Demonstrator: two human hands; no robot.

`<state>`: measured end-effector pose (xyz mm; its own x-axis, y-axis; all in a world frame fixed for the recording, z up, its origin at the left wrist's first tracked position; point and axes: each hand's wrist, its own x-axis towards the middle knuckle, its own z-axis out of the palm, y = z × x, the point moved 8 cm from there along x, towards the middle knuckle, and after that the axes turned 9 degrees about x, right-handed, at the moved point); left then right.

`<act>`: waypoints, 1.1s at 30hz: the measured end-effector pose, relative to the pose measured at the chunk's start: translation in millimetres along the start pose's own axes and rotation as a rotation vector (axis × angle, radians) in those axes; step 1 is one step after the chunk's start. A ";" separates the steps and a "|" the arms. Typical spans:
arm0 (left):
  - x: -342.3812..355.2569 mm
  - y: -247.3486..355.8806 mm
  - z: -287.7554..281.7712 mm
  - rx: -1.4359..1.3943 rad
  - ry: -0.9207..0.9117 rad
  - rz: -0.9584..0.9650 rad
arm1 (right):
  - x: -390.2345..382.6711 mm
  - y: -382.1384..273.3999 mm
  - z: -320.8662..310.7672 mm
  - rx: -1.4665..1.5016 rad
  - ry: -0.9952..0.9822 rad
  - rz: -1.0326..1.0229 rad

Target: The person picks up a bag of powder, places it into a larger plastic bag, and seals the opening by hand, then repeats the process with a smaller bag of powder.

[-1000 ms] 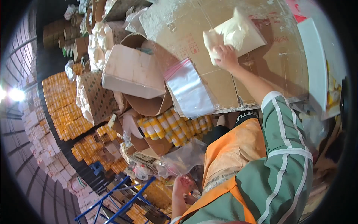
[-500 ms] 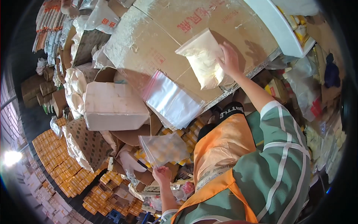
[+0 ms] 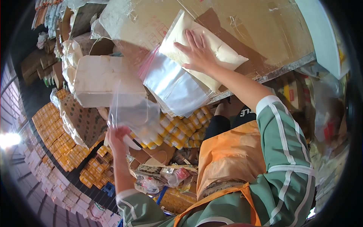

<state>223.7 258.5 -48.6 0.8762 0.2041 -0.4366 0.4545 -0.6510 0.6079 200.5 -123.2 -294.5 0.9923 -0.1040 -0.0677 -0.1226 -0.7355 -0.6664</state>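
My right hand lies with spread fingers on a plump bag of pale cream powder, which rests on the cardboard-topped table and partly over a stack of clear bags with pink zip strips. At the lower left, my left hand pinches a thin, empty-looking transparent bag, slightly blurred, held up beside the table's edge.
A white foam box sits left of the table, among open cartons and crumpled sacks. Many yellow packs lie below the edge, with tall stacks farther left. A white panel stands at the right.
The powder bag has moved leftward onto the clear bags, with my right hand now spread on top. My left hand has risen leftward with the transparent bag, and my view has shifted.
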 end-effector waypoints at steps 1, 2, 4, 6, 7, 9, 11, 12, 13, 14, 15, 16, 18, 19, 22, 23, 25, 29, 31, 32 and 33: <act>14.3 31.8 11.2 0.083 -0.054 0.065 | -2.4 8.2 -2.0 0.003 0.001 -0.008; 24.0 61.6 15.8 0.171 -0.094 0.126 | -2.8 14.9 -1.6 0.030 0.017 0.007; 27.6 121.9 0.4 0.309 0.106 0.262 | -2.3 27.9 -11.7 0.103 0.090 0.022; 27.7 154.6 8.2 0.177 0.274 0.451 | -4.6 53.8 -26.1 0.047 0.135 0.063; 25.9 157.9 14.3 0.173 0.283 0.435 | -6.2 61.9 -33.2 0.041 0.163 0.068; -2.2 183.0 37.6 0.391 0.391 0.775 | -12.1 73.1 -43.4 0.057 0.182 0.062; 2.5 156.6 72.3 0.489 0.444 0.727 | -18.1 85.6 -51.0 0.064 0.213 0.087; 2.1 150.5 92.0 0.635 0.467 0.711 | -16.4 81.7 -50.5 0.072 0.209 0.067; 8.9 136.3 119.2 0.769 0.474 0.688 | -18.8 85.1 -48.3 0.085 0.208 0.098; 26.1 109.0 133.8 0.613 0.411 0.557 | -18.3 81.0 -46.3 0.114 0.214 0.125; 48.5 81.1 148.3 0.473 0.362 0.573 | -16.4 72.7 -51.5 0.099 0.216 0.129; 54.2 71.7 178.7 0.432 0.344 0.682 | -19.2 71.1 -47.8 0.097 0.201 0.130; 92.2 42.7 217.9 0.245 0.391 0.613 | -17.9 70.5 -47.8 0.098 0.224 0.153; 112.4 35.7 239.8 0.128 0.352 0.566 | -18.1 72.8 -50.9 0.038 0.231 0.143; 141.9 53.4 267.8 0.376 0.457 0.695 | -18.6 76.3 -53.7 0.057 0.313 0.078; 155.8 60.0 269.4 0.376 0.464 0.761 | -16.4 76.4 -54.8 0.033 0.351 0.080; 177.8 70.5 269.7 0.345 0.474 0.822 | -11.3 86.0 -50.8 0.036 0.345 0.125; 204.7 66.1 266.6 0.438 0.443 0.704 | 13.9 84.6 -58.1 0.070 0.278 0.291; 203.2 49.2 278.7 0.457 0.412 0.697 | 25.9 97.6 -56.0 0.141 0.198 0.448; 199.5 44.9 286.0 0.471 0.374 0.689 | 32.8 102.0 -59.5 0.147 0.201 0.446; 194.6 40.3 300.7 0.467 0.359 0.622 | 34.8 116.5 -59.5 0.336 0.173 0.483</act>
<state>364.4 52.1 -308.5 0.9778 -0.1224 0.1699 -0.1693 -0.9395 0.2977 219.5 -252.4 -330.3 0.8052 -0.5006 -0.3180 -0.5169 -0.3294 -0.7901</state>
